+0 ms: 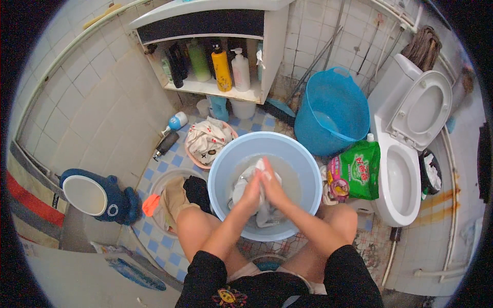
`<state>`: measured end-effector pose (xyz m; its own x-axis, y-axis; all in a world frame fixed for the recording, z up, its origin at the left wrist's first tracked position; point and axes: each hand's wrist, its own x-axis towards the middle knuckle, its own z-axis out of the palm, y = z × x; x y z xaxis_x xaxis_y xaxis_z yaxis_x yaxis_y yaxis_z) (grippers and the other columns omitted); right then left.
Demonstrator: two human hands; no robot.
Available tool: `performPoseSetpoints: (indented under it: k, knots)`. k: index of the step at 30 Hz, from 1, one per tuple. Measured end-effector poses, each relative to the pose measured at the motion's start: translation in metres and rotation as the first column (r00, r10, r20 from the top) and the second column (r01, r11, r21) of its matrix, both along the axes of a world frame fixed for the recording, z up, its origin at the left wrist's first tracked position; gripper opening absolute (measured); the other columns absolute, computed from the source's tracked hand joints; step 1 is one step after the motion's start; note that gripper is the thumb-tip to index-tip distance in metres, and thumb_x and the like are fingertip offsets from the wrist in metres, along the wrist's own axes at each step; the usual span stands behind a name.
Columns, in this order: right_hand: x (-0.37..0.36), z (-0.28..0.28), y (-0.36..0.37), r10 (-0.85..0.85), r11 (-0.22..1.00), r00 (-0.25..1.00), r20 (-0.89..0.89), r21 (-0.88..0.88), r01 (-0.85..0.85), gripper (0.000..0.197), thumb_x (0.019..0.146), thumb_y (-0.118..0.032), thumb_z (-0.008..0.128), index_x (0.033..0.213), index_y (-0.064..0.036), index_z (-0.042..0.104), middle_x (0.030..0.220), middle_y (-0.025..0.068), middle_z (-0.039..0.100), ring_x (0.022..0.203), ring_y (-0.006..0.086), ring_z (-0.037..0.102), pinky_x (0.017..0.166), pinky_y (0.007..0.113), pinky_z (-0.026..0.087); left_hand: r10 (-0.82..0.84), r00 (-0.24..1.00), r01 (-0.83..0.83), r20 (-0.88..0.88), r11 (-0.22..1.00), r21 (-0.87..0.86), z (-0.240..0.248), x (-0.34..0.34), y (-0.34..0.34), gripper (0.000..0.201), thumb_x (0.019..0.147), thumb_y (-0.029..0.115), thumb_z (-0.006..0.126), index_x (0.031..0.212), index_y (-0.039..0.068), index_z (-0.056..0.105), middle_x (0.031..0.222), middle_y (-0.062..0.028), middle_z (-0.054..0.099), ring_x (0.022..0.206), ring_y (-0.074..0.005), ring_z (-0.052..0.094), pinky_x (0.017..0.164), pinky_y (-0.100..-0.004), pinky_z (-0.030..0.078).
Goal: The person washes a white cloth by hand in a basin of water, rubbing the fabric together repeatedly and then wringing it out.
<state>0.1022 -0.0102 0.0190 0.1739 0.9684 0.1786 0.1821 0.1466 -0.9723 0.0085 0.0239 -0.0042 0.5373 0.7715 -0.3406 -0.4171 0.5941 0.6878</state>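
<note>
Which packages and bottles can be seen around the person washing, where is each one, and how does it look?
Green pouch: on the floor between the light blue basin and the toilet; soft bag, green with pink and white.
Yellow bottle: on the cabinet shelf; tall, black pump top.
White bottle: beside it; pump top.
Green bottle: same shelf, further left; pale green.
Dark bottles: left end of the shelf.
Both hands grip a white cloth in the basin.

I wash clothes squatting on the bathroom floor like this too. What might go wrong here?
1. The light blue basin of cloudy water sits right between the knees; vigorous rubbing of the white cloth by the left hand and right hand may slop water onto the tiled floor, making it slippery.
2. The green detergent bag beside the basin could get soaked.
</note>
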Motion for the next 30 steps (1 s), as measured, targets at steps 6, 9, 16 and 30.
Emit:
performPoseSetpoints:
  k: [6, 9, 16, 30]
  knots:
    - [0.017, 0.023, 0.0, -0.04, 0.956, 0.962, -0.268, -0.291, -0.041, 0.05, 0.092, -0.032, 0.031, 0.132, -0.0021, 0.028, 0.137, 0.0132, 0.029, 0.126, 0.0224, 0.027, 0.104, 0.032, 0.019, -0.013, 0.994, 0.023, 0.105, 0.995, -0.097, 0.03, 0.0, -0.016, 0.056, 0.092, 0.037, 0.035, 0.132, -0.001, 0.027, 0.132, -0.012, 0.034, 0.12, -0.0214, 0.034, 0.1, -0.0311, 0.027]
    - [-0.023, 0.008, -0.025, 0.173, 0.985, 0.966, 0.194, -0.007, -0.175, 0.051, 0.091, -0.027, 0.033, 0.134, -0.0011, 0.023, 0.14, 0.0148, 0.021, 0.13, 0.0248, 0.017, 0.106, 0.033, 0.01, 0.178, 0.983, -0.176, -0.04, 0.983, 0.048, 0.026, -0.007, 0.012, 0.055, 0.091, 0.039, 0.035, 0.131, 0.001, 0.029, 0.13, -0.0115, 0.037, 0.118, -0.0213, 0.037, 0.099, -0.0312, 0.029]
    - [0.049, -0.013, 0.009, -0.109, 0.975, 0.979, -0.173, -0.212, 0.071, 0.049, 0.092, -0.027, 0.032, 0.133, -0.0015, 0.026, 0.136, 0.0133, 0.03, 0.126, 0.0222, 0.026, 0.104, 0.031, 0.017, -0.107, 0.991, 0.113, 0.076, 0.991, -0.07, 0.015, 0.002, -0.015, 0.052, 0.091, 0.039, 0.033, 0.128, 0.003, 0.034, 0.127, -0.0136, 0.042, 0.112, -0.0275, 0.045, 0.095, -0.0414, 0.035]
    - [0.058, -0.018, 0.016, -0.089, 0.983, 0.992, -0.09, -0.171, 0.073, 0.047, 0.089, -0.02, 0.038, 0.132, -0.0046, 0.03, 0.134, 0.0153, 0.034, 0.124, 0.0254, 0.031, 0.103, 0.033, 0.022, -0.137, 0.981, 0.153, 0.135, 0.981, -0.119, 0.018, 0.003, -0.015, 0.05, 0.091, 0.038, 0.035, 0.125, 0.002, 0.038, 0.122, -0.0133, 0.047, 0.113, -0.0265, 0.045, 0.096, -0.0397, 0.034]
